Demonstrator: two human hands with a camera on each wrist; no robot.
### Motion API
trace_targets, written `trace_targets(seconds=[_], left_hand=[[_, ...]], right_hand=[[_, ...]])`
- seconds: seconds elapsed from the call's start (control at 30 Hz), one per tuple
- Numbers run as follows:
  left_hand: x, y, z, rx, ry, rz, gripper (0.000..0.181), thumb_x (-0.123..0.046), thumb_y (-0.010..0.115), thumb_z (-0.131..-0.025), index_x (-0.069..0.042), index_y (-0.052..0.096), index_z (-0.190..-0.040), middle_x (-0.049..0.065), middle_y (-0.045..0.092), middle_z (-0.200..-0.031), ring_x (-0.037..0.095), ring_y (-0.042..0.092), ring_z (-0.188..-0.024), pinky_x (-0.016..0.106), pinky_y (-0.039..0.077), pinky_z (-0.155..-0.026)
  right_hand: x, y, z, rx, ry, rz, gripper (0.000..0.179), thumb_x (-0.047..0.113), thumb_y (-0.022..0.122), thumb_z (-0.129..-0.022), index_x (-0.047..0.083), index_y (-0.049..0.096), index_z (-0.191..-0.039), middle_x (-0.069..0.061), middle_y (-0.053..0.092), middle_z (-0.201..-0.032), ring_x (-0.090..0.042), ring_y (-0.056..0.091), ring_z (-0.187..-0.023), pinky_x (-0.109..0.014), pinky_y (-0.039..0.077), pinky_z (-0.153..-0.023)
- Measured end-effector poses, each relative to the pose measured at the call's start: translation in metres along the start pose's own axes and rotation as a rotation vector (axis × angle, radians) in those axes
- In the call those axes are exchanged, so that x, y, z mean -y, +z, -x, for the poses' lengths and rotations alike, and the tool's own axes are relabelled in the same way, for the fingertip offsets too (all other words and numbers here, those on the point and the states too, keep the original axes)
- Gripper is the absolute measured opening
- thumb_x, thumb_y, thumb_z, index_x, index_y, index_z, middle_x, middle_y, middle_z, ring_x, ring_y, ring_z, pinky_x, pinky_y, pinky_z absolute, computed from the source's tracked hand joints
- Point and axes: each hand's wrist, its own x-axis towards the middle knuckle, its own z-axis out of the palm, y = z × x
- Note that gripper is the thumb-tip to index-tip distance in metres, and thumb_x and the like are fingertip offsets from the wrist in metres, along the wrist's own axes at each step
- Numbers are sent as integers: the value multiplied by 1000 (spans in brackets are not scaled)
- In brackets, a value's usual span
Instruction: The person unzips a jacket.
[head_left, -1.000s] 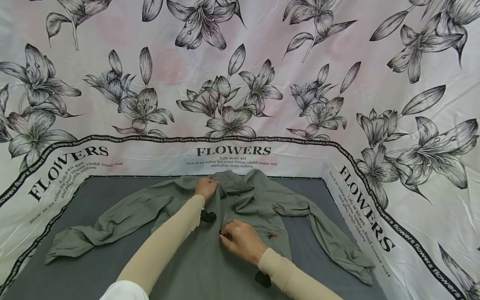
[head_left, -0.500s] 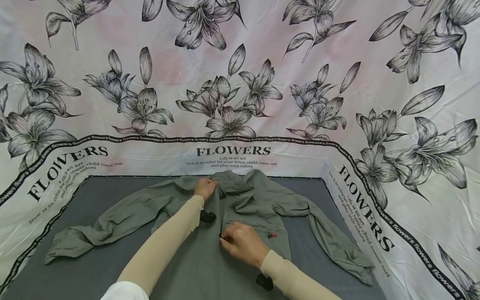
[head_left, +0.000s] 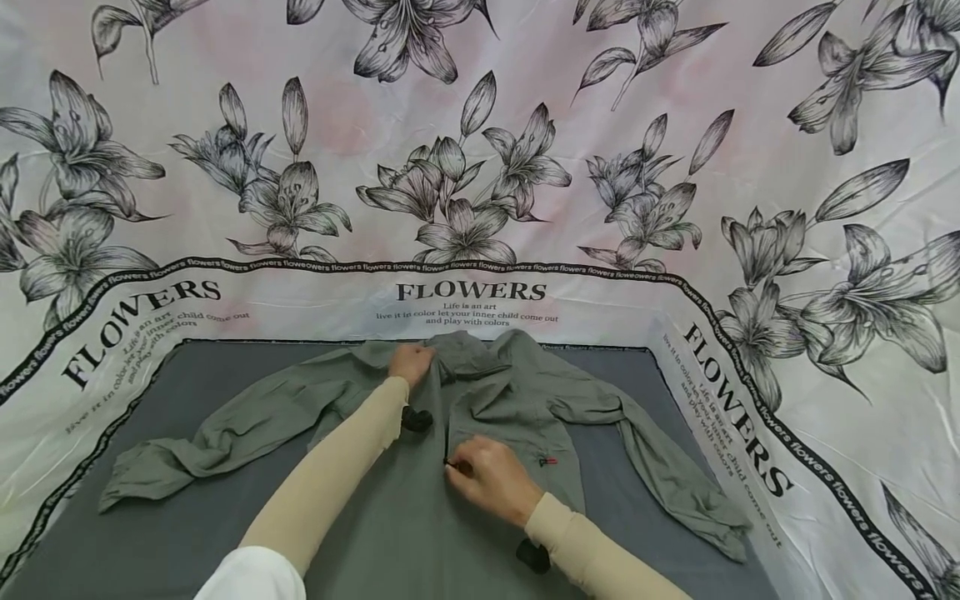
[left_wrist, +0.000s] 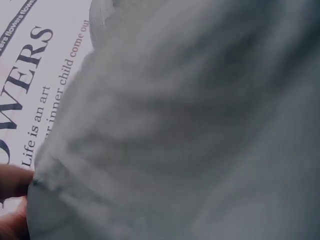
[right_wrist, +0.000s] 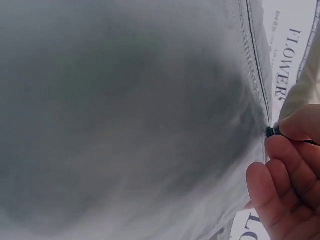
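Observation:
A grey-green zip jacket [head_left: 390, 508] lies spread front up, collar away from me and sleeves out to both sides. Near the collar, my left hand [head_left: 411, 363] grips the left front edge; thumb and finger pinch the cloth in the left wrist view. Halfway down the chest, my right hand [head_left: 491, 477] pinches the dark zip pull [right_wrist: 272, 131] between thumb and forefinger. Above the pull, the zip teeth [right_wrist: 250, 55] show as a line in the right wrist view. Below it in the head view the front looks joined.
Under the jacket is a dark grey surface [head_left: 232, 517]. A white floral cloth [head_left: 337, 312] with "FLOWERS" lettering borders it and rises behind. A red-tipped pocket zip pull [head_left: 550, 461] shows on the right chest. Both wrists carry black camera mounts.
My right hand has shifted slightly down the jacket front with the zip pull. My left hand stays at the collar edge. The head view has tilted a little, moving the scene up.

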Motion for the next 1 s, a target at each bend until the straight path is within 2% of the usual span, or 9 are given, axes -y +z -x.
trace_targets(seconds=[0.07, 0.17, 0.23, 0.33, 0.47, 0.57, 0.67, 0.83, 1.0], left_hand=[[-1, -2, 4, 4, 27, -44, 44, -27, 55, -102, -9, 51, -62, 1, 43, -58, 16, 36, -54, 33, 37, -56], [-1, -4, 11, 26, 73, -109, 31, -29, 55, -102, -2, 68, -92, 11, 65, -90, 24, 58, -79, 40, 50, -76], [0, -5, 16, 30, 98, -140, 33, -30, 54, -103, -3, 67, -116, 16, 67, -116, 30, 63, -101, 45, 51, -89], [0, -6, 23, 14, 133, -168, 35, -31, 53, -105, -6, 59, -129, 17, 64, -129, 34, 62, -112, 49, 50, -95], [0, -9, 32, -38, 234, -230, 29, -24, 58, -102, -6, 60, -126, 17, 65, -124, 33, 63, -110, 49, 50, -93], [3, -11, 40, -35, 310, -289, 23, -20, 60, -101, -6, 66, -117, 15, 67, -118, 31, 64, -108, 50, 49, -94], [8, -11, 49, 37, 330, -288, 20, -19, 58, -101, -7, 71, -111, 13, 69, -111, 29, 65, -100, 48, 50, -92], [20, -8, 58, 222, 279, -219, 23, -21, 54, -103, -8, 73, -103, 6, 69, -93, 18, 60, -77, 36, 50, -74], [30, -4, 60, 346, 300, -221, 32, -23, 53, -103, -8, 69, -80, -4, 47, -61, 11, 40, -56, 27, 37, -59]], right_hand=[[-1, -1, -1, -14, 0, -2, 7, 17, 76, -92, 17, 72, -86, 6, 65, -75, 1, 50, -67, -14, 44, -62], [-2, -3, -4, -32, -8, 4, 5, 16, 75, -92, 16, 72, -88, 6, 66, -77, 0, 54, -68, -15, 46, -63], [-4, -5, -7, -43, -12, 10, 4, 17, 74, -93, 15, 73, -89, 5, 67, -79, -2, 56, -70, -16, 47, -65], [-7, -7, -14, -58, -6, 18, 4, 18, 73, -94, 15, 72, -91, 4, 68, -83, -5, 58, -73, -19, 49, -67], [-13, -8, -22, -79, 22, 35, 4, 19, 73, -94, 15, 72, -92, 4, 68, -84, -6, 59, -75, -21, 50, -67], [-17, -7, -27, -87, 56, 61, 5, 21, 72, -95, 15, 73, -94, 4, 68, -84, -7, 60, -75, -21, 50, -65], [-22, -5, -31, -81, 95, 81, 8, 24, 70, -96, 16, 73, -95, 4, 68, -84, -7, 61, -74, -22, 51, -64], [-32, 3, -36, -45, 141, 89, 10, 26, 69, -97, 17, 72, -96, 5, 66, -83, -6, 59, -71, -23, 48, -60], [-45, 15, -40, -21, 169, 100, 6, 24, 69, -97, 18, 72, -98, 5, 68, -83, -7, 59, -69, -22, 47, -58]])
